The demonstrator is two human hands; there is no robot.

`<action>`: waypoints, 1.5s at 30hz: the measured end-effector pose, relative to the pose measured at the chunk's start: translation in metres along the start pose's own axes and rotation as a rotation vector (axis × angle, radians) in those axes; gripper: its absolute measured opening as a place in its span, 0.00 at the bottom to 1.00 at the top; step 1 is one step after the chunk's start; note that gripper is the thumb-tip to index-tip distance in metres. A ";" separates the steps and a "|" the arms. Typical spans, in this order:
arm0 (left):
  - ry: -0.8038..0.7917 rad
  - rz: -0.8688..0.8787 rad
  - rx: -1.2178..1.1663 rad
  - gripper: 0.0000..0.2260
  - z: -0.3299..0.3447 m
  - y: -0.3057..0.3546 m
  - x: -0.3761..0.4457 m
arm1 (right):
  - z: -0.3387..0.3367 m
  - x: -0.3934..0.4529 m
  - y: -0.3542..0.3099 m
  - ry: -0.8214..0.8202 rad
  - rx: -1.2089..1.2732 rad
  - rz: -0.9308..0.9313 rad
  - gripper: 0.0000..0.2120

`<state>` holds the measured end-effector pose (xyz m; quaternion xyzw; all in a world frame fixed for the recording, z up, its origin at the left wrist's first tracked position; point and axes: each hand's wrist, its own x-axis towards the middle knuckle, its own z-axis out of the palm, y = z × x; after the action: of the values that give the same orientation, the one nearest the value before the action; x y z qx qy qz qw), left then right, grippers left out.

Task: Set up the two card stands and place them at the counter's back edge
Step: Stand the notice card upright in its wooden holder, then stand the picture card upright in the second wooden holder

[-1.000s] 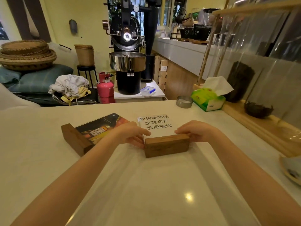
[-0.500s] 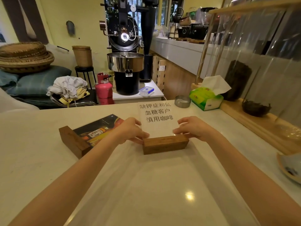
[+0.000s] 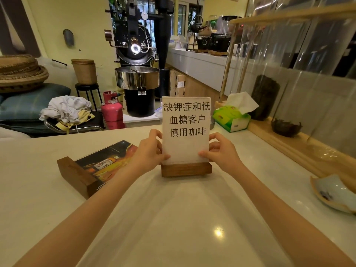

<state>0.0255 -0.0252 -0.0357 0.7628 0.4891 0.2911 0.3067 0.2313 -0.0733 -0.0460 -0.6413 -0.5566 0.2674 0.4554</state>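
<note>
A card stand with a white printed card (image 3: 185,130) stands upright on its wooden base (image 3: 185,169) in the middle of the white counter (image 3: 173,218). My left hand (image 3: 149,151) grips the card's left edge and my right hand (image 3: 219,150) grips its right edge, both just above the base. A second card stand (image 3: 96,168) lies flat to the left, its dark picture card facing up and its wooden base toward me.
A green tissue box (image 3: 232,117) sits at the back right beside a wooden rail (image 3: 289,145) along the right side. A pale dish (image 3: 334,193) lies at the right edge. Beyond the counter's back edge stand a coffee roaster (image 3: 137,78) and a pink gas cylinder (image 3: 111,109).
The white card stand has tipped up from lying flat to standing upright on its base, with both hands moving from the base's ends up onto the card's edges.
</note>
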 end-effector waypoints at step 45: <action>-0.102 -0.371 0.160 0.15 -0.156 -0.101 -0.007 | 0.175 -0.042 -0.086 -0.403 0.641 0.734 0.21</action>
<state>-0.1508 0.0305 -0.0126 0.6953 0.6266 0.1510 0.3181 0.0325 -0.0665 -0.0545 -0.5584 -0.2621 0.6841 0.3891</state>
